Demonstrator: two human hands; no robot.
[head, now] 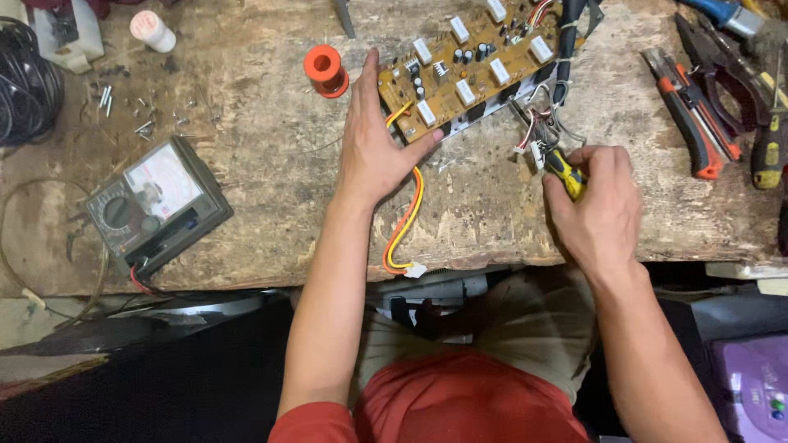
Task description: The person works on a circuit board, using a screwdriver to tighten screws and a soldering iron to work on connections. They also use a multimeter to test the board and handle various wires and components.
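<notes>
We record 1 worn wooden tabletop filling the upper 2 thirds of the frame; on it, at upper centre, lies a tan circuit board carrying white rectangular parts and small dark capacitors, tilted so its lower left corner points toward the frame's centre.

The left hand lies flat and spread on the tabletop, fingers extended, thumb touching the board's lower left edge; it pins nothing between its fingers but steadies the board. An orange and yellow wire lead runs from under that hand down to a white plug near the tabletop's lower edge.

The right hand, at centre right, is closed around a screwdriver with a yellow and black handle; its tip points up and left toward a bundle of thin wires and white connectors hanging off the board's lower right edge. We cannot tell whether the tip touches anything.

Progress, as we judge it: the board is out in the open and its leads unplugged, so access is gained; the work at the connector bundle appears only in hand, not finished.

Elsewhere: an analogue multimeter at left; an orange spool just left of the board; loose screws at upper left; a utility knife and pliers at upper right.
</notes>
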